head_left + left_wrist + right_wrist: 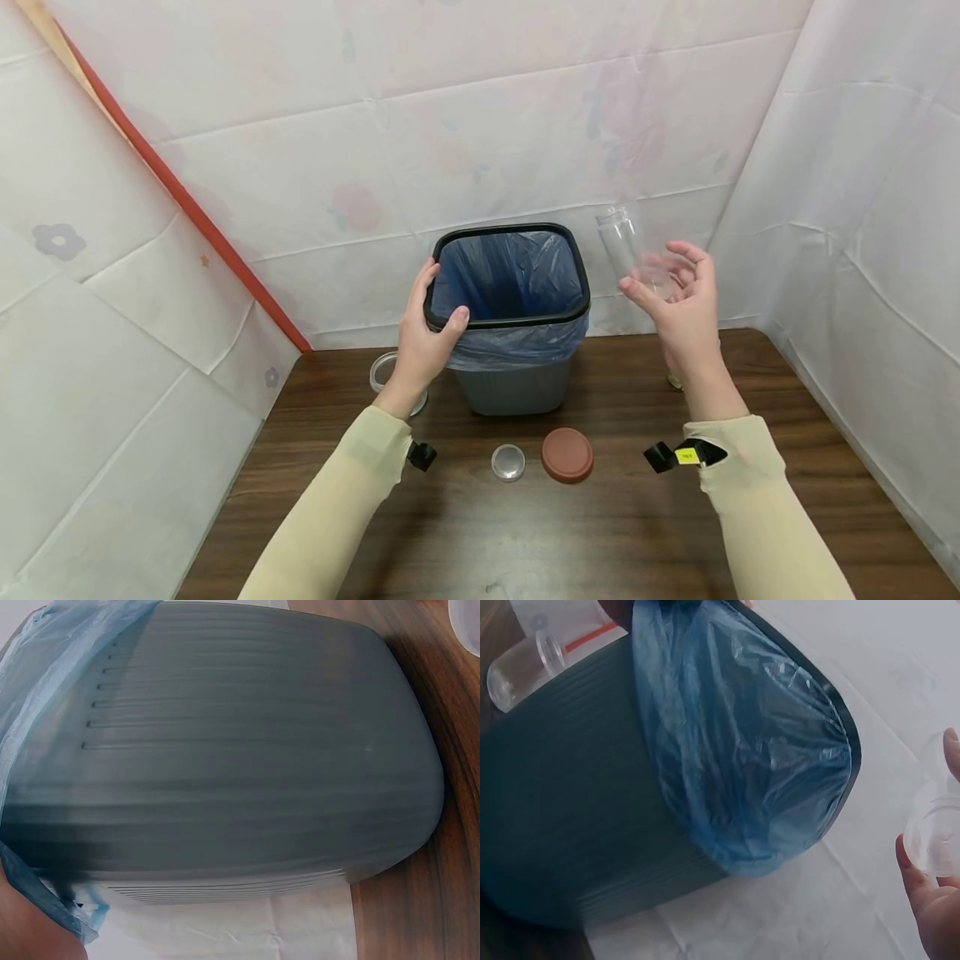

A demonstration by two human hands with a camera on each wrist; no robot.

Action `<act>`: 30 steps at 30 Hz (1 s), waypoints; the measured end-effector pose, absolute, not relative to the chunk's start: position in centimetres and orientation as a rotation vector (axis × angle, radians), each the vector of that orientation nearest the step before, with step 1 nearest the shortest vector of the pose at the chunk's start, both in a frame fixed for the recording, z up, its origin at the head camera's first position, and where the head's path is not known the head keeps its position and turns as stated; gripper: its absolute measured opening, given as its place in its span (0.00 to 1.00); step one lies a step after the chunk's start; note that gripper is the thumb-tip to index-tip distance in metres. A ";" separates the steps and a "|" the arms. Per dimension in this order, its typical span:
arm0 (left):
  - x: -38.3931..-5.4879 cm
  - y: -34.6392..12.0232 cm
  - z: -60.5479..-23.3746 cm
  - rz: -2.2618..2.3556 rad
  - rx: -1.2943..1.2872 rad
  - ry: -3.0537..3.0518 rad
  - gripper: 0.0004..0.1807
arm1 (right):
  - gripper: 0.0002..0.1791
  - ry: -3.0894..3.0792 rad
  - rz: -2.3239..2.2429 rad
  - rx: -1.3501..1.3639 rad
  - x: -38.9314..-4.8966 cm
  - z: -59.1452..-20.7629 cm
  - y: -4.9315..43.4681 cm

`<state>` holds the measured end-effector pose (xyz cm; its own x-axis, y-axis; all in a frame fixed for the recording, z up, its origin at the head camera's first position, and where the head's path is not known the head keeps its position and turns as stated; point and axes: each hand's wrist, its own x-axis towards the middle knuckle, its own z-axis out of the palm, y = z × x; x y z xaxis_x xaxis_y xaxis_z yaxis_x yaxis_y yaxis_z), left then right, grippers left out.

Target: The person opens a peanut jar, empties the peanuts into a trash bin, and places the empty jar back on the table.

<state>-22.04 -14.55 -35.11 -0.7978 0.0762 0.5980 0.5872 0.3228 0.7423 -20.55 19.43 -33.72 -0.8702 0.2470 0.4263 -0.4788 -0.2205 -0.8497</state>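
My left hand (422, 337) grips the left near corner of a grey trash bin (513, 392), its thumb over the black rim. A blue plastic bag (517, 343) lines the bin and folds over outside. To the right of the bin, my right hand (686, 317) holds a clear jar (621, 242) up in the air. The jar is tilted, its lidless mouth toward the upper left and its base between thumb and fingers. In the right wrist view the jar (945, 840) shows at the right edge. The left wrist view mostly shows the bin's ribbed side (247, 750).
Another clear jar (384, 367) lies left of the bin, partly behind my left wrist. A small silver lid (508, 462) and a reddish-brown lid (567, 455) rest on the wooden table (495, 542) before the bin. A small object (675, 382) is mostly hidden behind my right wrist.
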 end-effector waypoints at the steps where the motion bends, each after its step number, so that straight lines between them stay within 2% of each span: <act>1: -21.9 -14.5 -35.0 -1.483 -0.585 -2.134 0.47 | 0.40 -1.602 2.123 0.267 -20.5 -34.0 19.6; 5: -21.8 -14.6 -34.9 -1.475 -0.585 -2.131 0.48 | 0.40 -1.686 2.073 0.230 -20.4 -35.3 20.2; 12: -21.8 -14.5 -34.9 -1.479 -0.597 -2.125 0.47 | 0.32 -1.763 2.041 0.154 -20.2 -38.2 20.9; 14: -22.8 -14.9 -35.8 -1.464 -0.603 -2.124 0.47 | 0.31 -1.760 2.034 0.137 -20.2 -38.9 21.1; 19: -25.0 -15.7 -38.0 -1.395 -0.593 -2.144 0.53 | 0.32 -1.815 1.972 0.110 -20.2 -40.8 21.5; 30: -24.9 -15.6 -37.9 -1.381 -0.575 -2.164 0.57 | 0.32 -1.993 1.759 0.100 -20.4 -43.9 22.0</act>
<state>-24.85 -15.58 -37.92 -0.7830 0.0801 0.6168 0.5931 0.3948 0.7017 -20.39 22.02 -43.94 -0.8837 0.2532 0.3937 -0.3591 0.1729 -0.9172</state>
